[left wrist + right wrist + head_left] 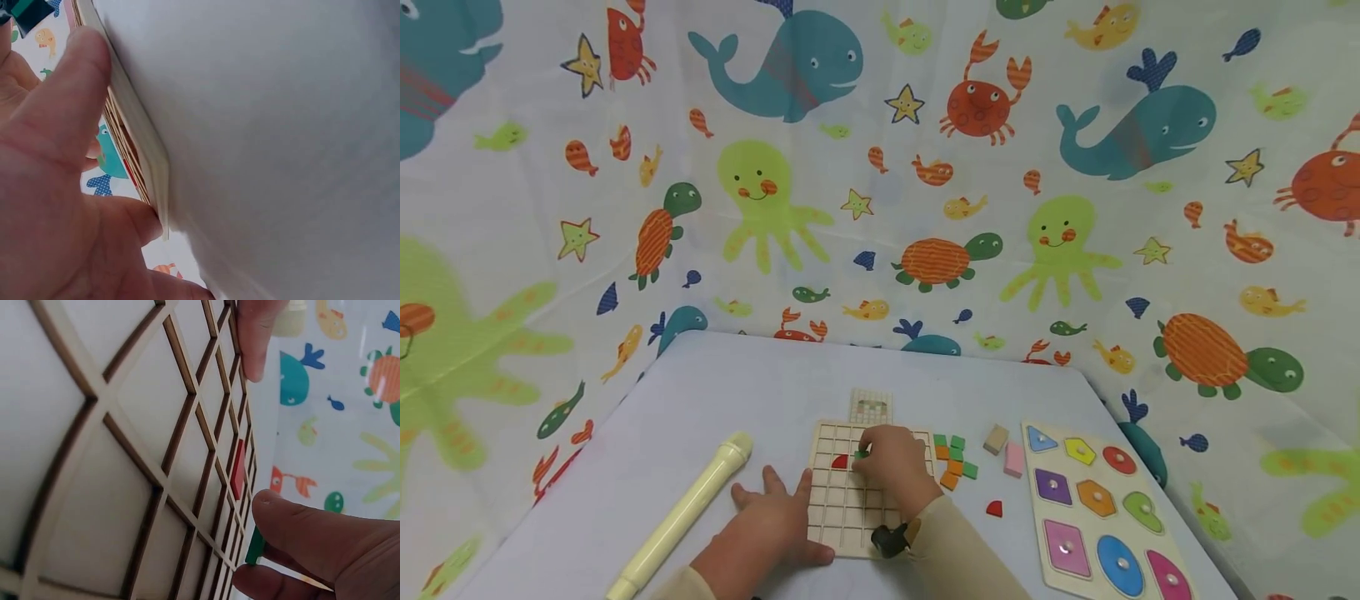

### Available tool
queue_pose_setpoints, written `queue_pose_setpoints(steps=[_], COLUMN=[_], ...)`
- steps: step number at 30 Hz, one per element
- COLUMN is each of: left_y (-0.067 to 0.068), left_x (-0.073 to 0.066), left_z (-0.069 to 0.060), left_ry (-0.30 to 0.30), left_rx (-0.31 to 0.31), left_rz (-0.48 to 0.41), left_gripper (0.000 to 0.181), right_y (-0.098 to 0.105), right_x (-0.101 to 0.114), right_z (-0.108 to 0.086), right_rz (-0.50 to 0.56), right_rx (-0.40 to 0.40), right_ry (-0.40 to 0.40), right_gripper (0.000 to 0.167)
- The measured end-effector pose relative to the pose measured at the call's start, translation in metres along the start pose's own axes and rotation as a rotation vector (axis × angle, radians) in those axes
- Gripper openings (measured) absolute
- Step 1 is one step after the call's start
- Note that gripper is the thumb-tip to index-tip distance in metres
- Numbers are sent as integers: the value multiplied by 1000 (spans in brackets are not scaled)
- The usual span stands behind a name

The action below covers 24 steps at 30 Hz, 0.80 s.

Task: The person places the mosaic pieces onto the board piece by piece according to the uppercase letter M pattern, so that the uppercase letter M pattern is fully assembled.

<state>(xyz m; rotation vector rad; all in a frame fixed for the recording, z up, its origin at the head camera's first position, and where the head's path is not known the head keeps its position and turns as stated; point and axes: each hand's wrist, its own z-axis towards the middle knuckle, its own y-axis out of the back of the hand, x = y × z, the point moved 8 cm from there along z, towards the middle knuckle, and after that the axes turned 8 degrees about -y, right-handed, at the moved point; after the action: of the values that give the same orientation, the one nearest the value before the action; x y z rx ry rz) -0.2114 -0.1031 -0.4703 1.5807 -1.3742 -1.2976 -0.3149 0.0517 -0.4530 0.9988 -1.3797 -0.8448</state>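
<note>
A wooden grid board (827,517) lies on the white table, with a red quarter-round piece (840,461) in one of its upper-left cells. My left hand (767,521) rests spread against the board's left side, its thumb at the near edge. Over the board's upper middle, my right hand (895,467) pinches a small green tile (255,545) between thumb and fingers; in the right wrist view the tile stands on edge close to the grid. Whether it touches the cell I cannot tell.
Several green and orange tiles (955,468) lie right of the board, with another red piece (994,508), a beige block (996,439) and a pink block (1014,458). Farther right is a knobbed shape puzzle (1056,517). A pattern card (871,396) lies behind; a cream tube (688,504) lies left.
</note>
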Motion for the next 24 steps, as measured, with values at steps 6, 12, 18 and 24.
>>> queue_pose_setpoints(steps=[6, 12, 18, 24], left_y=[-4, -2, -3, -4], left_x=[3, 0, 1, 1], left_z=[0, 5, 2, -2], left_ry=[-1, 34, 73, 90], left_rx=[4, 10, 37, 47], left_rz=[30, -19, -76, -93], left_gripper=[126, 127, 126, 126], right_y=[-8, -11, -13, -13], right_x=[6, 6, 6, 7], right_z=[2, 9, 11, 8], right_rz=[-33, -67, -92, -97], right_rx=[5, 15, 34, 44], right_ry=[-23, -39, -31, -15], right_gripper=[16, 20, 17, 12])
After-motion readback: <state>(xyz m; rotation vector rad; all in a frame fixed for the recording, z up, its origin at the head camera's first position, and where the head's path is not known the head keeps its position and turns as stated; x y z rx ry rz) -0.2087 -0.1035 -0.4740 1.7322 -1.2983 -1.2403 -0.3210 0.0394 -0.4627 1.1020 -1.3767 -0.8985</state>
